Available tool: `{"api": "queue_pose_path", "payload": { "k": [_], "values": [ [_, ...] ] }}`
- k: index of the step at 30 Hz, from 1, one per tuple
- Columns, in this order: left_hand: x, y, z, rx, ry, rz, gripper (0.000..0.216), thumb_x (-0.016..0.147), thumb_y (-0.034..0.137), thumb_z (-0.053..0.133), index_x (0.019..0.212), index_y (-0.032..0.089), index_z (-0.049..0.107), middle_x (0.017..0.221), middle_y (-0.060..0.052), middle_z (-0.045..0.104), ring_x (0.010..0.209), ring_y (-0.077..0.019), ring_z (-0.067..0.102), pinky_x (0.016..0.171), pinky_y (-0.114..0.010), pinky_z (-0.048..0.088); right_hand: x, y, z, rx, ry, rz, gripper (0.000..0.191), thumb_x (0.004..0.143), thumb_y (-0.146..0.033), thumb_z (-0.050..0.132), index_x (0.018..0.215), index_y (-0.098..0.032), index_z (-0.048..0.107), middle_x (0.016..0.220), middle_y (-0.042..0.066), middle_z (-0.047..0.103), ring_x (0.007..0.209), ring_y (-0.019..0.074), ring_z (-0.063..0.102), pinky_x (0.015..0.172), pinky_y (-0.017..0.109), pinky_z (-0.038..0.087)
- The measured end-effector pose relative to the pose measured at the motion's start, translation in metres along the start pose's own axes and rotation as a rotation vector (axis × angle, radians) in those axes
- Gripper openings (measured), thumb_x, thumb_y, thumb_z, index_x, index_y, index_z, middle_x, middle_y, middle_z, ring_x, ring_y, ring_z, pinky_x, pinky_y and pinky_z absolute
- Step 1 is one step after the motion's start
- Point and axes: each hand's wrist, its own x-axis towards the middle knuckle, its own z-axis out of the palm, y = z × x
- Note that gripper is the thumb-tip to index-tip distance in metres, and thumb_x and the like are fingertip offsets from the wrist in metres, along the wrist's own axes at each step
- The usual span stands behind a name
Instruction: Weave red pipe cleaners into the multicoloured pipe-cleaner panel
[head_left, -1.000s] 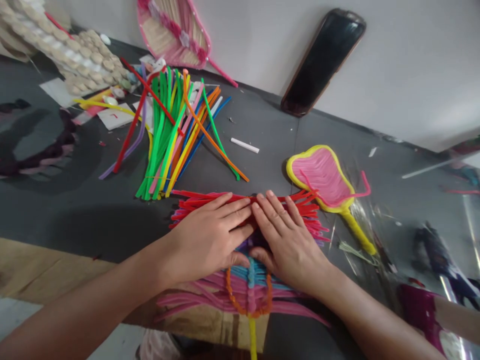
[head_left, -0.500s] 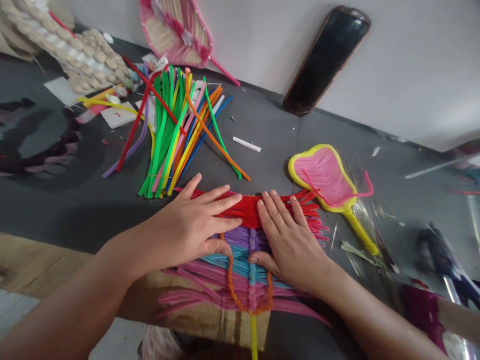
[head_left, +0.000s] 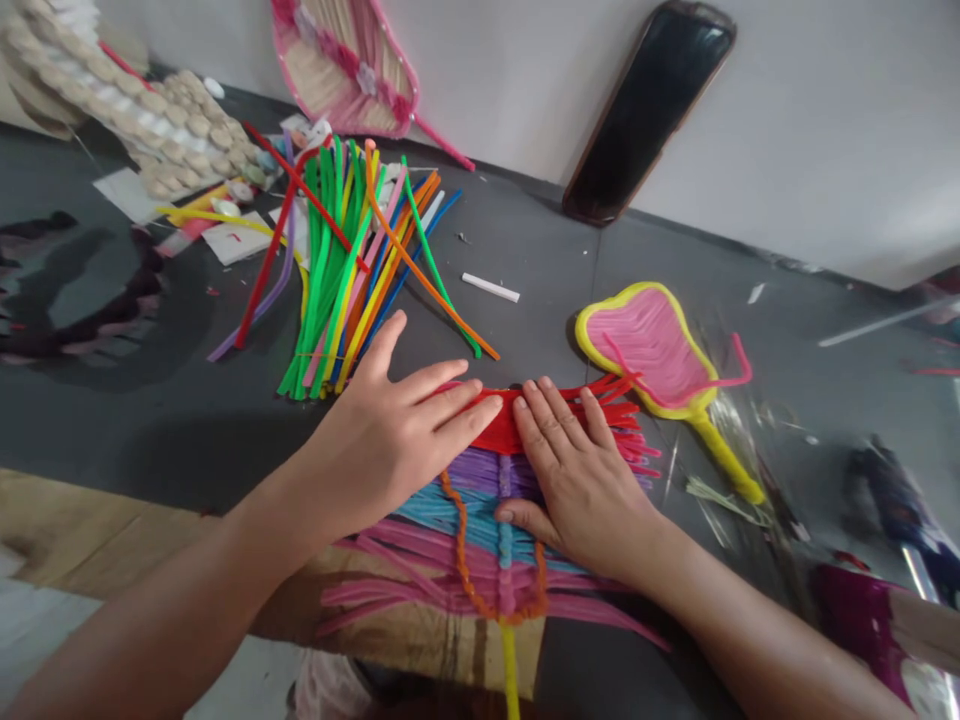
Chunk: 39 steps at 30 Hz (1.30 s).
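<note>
Rows of red, purple, blue and pink pipe cleaners [head_left: 450, 508] lie side by side across a central stem, whose lower end is a yellow pipe cleaner [head_left: 510, 665]. A twisted orange pipe cleaner [head_left: 462, 560] makes a U-shaped loop over them. My left hand [head_left: 412, 430] is open, fingers spread, over the left part of the red rows. My right hand [head_left: 574, 470] lies open and flat on the red and purple rows at the right, thumb over the blue ones. Both hands hide parts of the rows.
A bundle of coloured pipe cleaners [head_left: 352, 270] lies at the upper left. A pink fan shape with yellow edging [head_left: 649, 345] rests at the right. A dark phone [head_left: 649, 110] leans on the wall, near a pink leaf-shaped piece [head_left: 349, 70]. A glue gun [head_left: 892, 500] is at far right.
My left hand has shifted slightly up and right along the red rows, its thumb lifting away from the orange loop. My right hand stays in place. The view has moved a little.
</note>
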Motion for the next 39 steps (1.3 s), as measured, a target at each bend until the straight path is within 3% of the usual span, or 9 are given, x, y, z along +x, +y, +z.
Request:
{"api": "queue_pose_path", "payload": {
  "k": [7,12,15,18,21,24,28,34,39],
  "values": [
    [-0.001,0.003,0.002,0.049,-0.010,-0.080,0.031,0.097,0.012,0.045,0.110,0.022,0.071,0.121,-0.008,0.071,0.117,-0.0292,0.063,0.115,-0.072,0.015,0.001,-0.001,-0.001,0.024,0.002,0.010,0.085,0.092,-0.063,0.040,0.149,0.001,0.034,0.157,0.023,0.029,0.148,0.0350,0.021,0.118,0.059,0.018],
    [-0.007,0.002,0.000,0.049,-0.103,-0.079,0.035,0.098,0.014,0.040,0.118,0.022,0.067,0.125,-0.008,0.069,0.120,-0.0288,0.062,0.117,-0.069,0.013,0.001,-0.002,0.002,0.057,0.021,0.028,0.089,0.090,-0.066,0.043,0.149,-0.001,0.034,0.157,0.023,0.031,0.149,0.0353,0.020,0.118,0.060,0.017],
    [-0.018,-0.001,-0.009,0.027,-0.197,-0.125,0.043,0.098,0.012,0.035,0.133,0.020,0.057,0.138,-0.011,0.060,0.126,-0.0270,0.058,0.120,-0.064,0.009,0.001,-0.002,0.004,0.085,0.044,0.033,0.090,0.089,-0.069,0.042,0.149,-0.002,0.035,0.156,0.023,0.031,0.148,0.0354,0.022,0.118,0.060,0.017],
    [-0.027,-0.001,-0.032,0.063,-0.248,-0.157,0.049,0.100,0.028,0.039,0.146,0.012,0.040,0.147,-0.018,0.048,0.135,-0.0286,0.049,0.121,-0.060,0.005,0.003,-0.003,0.005,0.109,0.057,0.036,0.091,0.090,-0.071,0.039,0.147,-0.001,0.038,0.156,0.024,0.032,0.147,0.0361,0.024,0.118,0.060,0.017],
    [-0.022,0.021,-0.059,0.173,-0.146,-0.247,0.059,0.099,0.040,0.044,0.148,0.010,0.034,0.150,-0.023,0.043,0.137,-0.0329,0.046,0.120,-0.063,0.005,0.004,-0.003,0.005,0.127,0.075,0.040,0.091,0.089,-0.071,0.040,0.146,0.000,0.039,0.155,0.024,0.034,0.146,0.0365,0.026,0.118,0.061,0.018],
    [-0.006,0.065,-0.069,0.211,-0.060,-0.275,0.055,0.097,0.030,0.050,0.146,0.010,0.038,0.152,-0.024,0.040,0.141,-0.0333,0.040,0.121,-0.060,0.014,0.004,-0.004,0.006,0.129,0.094,0.042,0.085,0.091,-0.066,0.042,0.146,0.000,0.040,0.154,0.023,0.036,0.146,0.0359,0.027,0.117,0.060,0.020],
    [0.024,0.103,-0.041,0.079,0.001,0.026,0.046,0.096,0.018,0.040,0.141,0.008,0.046,0.149,-0.015,0.048,0.141,-0.0255,0.042,0.118,-0.044,0.035,0.003,-0.004,0.008,0.104,0.123,0.039,0.063,0.096,-0.042,0.042,0.146,-0.004,0.041,0.154,0.020,0.037,0.146,0.0337,0.029,0.117,0.059,0.019],
    [0.030,0.077,0.009,0.346,-0.338,-0.146,0.042,0.096,0.012,0.039,0.134,0.001,0.054,0.142,-0.020,0.053,0.134,-0.0258,0.050,0.112,-0.037,0.044,0.004,-0.004,0.007,0.143,0.113,0.033,0.077,0.093,-0.056,0.044,0.146,0.000,0.040,0.154,0.022,0.036,0.145,0.0362,0.029,0.117,0.060,0.018],
    [-0.013,0.072,0.015,0.323,-0.282,-0.269,0.046,0.101,0.030,0.038,0.139,0.007,0.052,0.148,-0.017,0.048,0.139,-0.0304,0.043,0.115,-0.048,0.037,0.005,-0.003,0.007,0.152,0.115,0.032,0.086,0.092,-0.066,0.041,0.146,0.000,0.040,0.154,0.023,0.035,0.146,0.0357,0.028,0.118,0.059,0.017]
  ]
}}
